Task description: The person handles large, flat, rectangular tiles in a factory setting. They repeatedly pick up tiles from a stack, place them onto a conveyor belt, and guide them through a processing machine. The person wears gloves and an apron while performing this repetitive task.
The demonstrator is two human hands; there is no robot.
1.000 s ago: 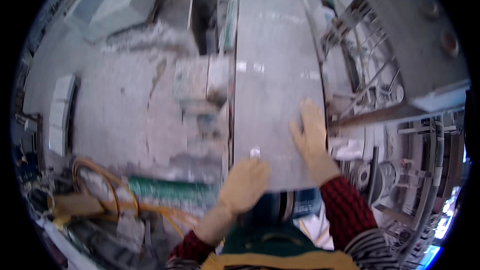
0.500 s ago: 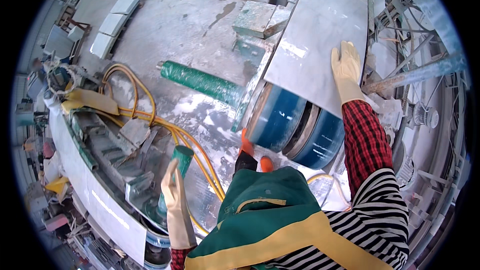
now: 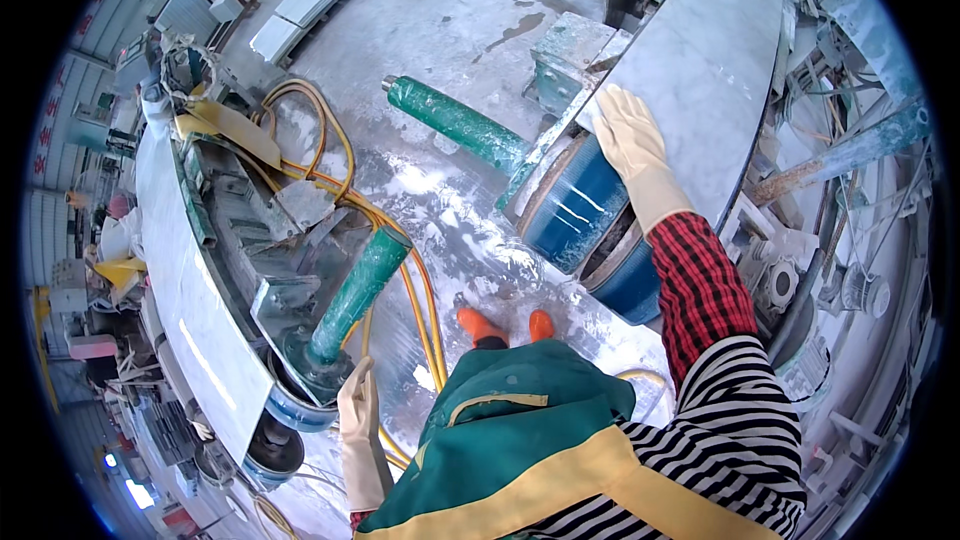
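Observation:
A long, pale, polished stone slab (image 3: pixel 712 50) lies on a machine, its near end over two blue rollers (image 3: pixel 560 205). My right hand (image 3: pixel 630 140), in a cream rubber glove, lies on the slab's near left corner with the fingers stretched out flat. My left hand (image 3: pixel 360 415), gloved the same way, hangs low at my left side. Its fingers point upward, and I see nothing in them. Beside it stands a green cylinder (image 3: pixel 358 295), which it appears not to touch. A second pale slab (image 3: pixel 190 300) lies along the machine on my left.
Another green cylinder (image 3: pixel 455 122) juts out from the right machine. Yellow hoses (image 3: pixel 408 290) loop across the wet, white-stained floor (image 3: pixel 470 230) between the machines. A rusty blue pipe (image 3: pixel 845 152) rises on the right. White slabs (image 3: pixel 310 5) are stacked at the far left.
My right hand has moved leftward across the slab, from its right edge to its left corner. My left hand is lower, below the green cylinder. The view has shifted, showing more of my boots.

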